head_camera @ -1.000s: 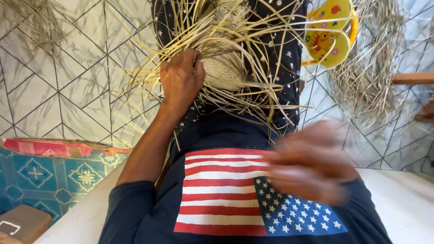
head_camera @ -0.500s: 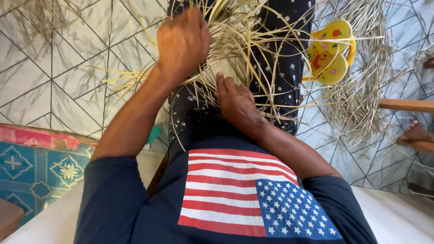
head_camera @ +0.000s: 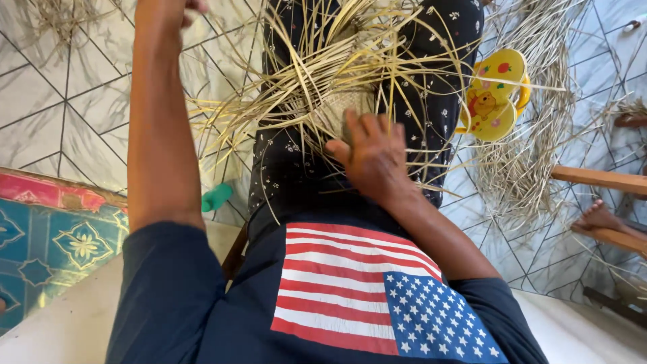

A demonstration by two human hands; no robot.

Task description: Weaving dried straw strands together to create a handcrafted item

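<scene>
On lap, right grip (head_camera: 371, 158) spread flat on woven straw piece (head_camera: 340, 108); loose strands fan past every edge. Left grip (head_camera: 168, 8) raised, cropped at top, closure unclear. Bare tiled floor (head_camera: 60, 101) beyond left grip.

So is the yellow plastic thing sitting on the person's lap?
No, the yellow plastic stool lies on the tiled floor beside the legs, while the right hand presses the woven straw piece.
</scene>
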